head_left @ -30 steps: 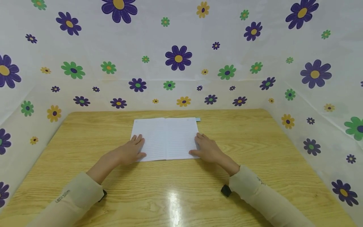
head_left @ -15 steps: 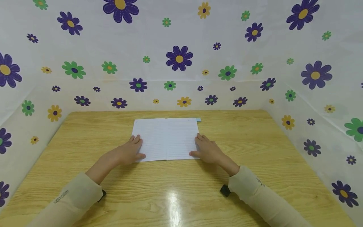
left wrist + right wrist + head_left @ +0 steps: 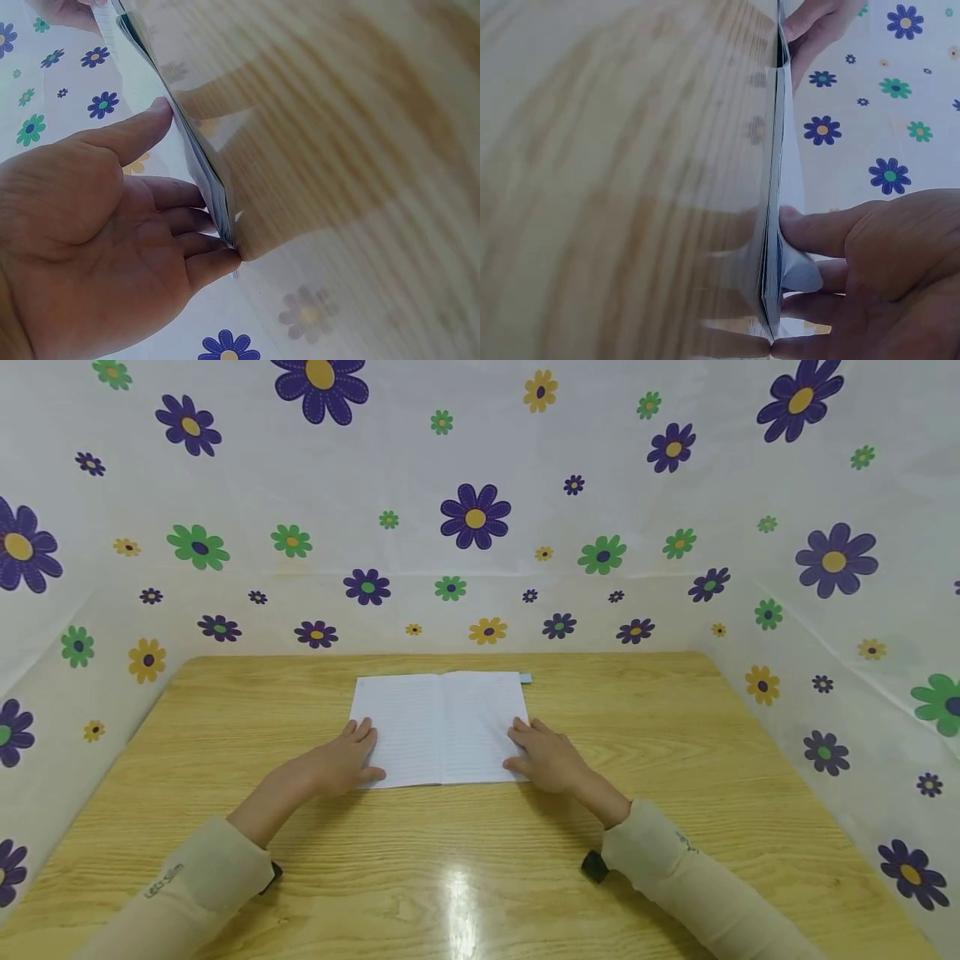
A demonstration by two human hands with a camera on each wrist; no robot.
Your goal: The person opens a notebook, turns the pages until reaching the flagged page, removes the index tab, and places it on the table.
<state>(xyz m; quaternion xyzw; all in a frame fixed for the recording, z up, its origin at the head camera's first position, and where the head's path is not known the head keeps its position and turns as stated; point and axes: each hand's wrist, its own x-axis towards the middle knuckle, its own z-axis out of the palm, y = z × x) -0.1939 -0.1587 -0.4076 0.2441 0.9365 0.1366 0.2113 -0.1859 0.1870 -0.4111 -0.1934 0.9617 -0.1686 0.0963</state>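
Observation:
An open lined notebook [image 3: 442, 727] lies flat on the wooden table, its pages bare of writing. A pale blue tab [image 3: 526, 678] sticks out at its top right corner. My left hand [image 3: 343, 764] rests on the left page's outer edge, fingers extended and thumb along the lower part. On the right page's outer edge lies my right hand [image 3: 551, 760], its fingertips on the paper. The right wrist view shows a page [image 3: 802, 271] bulging up beside that thumb, with the stacked pages below it.
The table [image 3: 450, 843] has a shiny wood-grain top. A white sheet [image 3: 405, 460] printed with flowers stands behind it and along both sides. Small black devices [image 3: 595, 866] sit under the sleeves at each wrist.
My right fingers have drawn slightly inward and bent a little, and faint creases now show on the right page. My left hand stays in place.

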